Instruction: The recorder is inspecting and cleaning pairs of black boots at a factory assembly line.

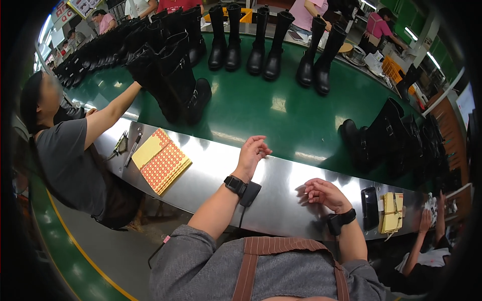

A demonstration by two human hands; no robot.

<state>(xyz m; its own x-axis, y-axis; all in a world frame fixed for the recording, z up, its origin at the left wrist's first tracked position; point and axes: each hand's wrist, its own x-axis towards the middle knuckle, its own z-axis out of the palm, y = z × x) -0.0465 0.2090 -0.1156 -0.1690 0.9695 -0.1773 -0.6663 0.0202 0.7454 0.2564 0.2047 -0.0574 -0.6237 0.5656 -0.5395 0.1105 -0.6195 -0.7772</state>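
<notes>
My left hand (254, 153) hovers where the metal ledge meets the green conveyor belt, its fingers loosely bent and apart with nothing in them. Over the metal ledge (278, 213) is my right hand (325, 194), also holding nothing, its fingers half curled but not closed into a fist. Each wrist wears a black strapped device. Beyond my left hand, a pair of tall black buckled boots (193, 98) stands on the green belt (241, 103); a co-worker's arm (113, 113) reaches to them. Right of my hands, more black boots (374, 138) stand on the belt.
Red-and-yellow patterned cards or boxes (163, 160) lie on the ledge at left, beside a pen (133, 146) and small snips (119, 144). A black phone (369, 208) and a tied yellow bundle (391, 213) lie right. Several boot pairs (266, 47) line the far side. Co-workers flank me.
</notes>
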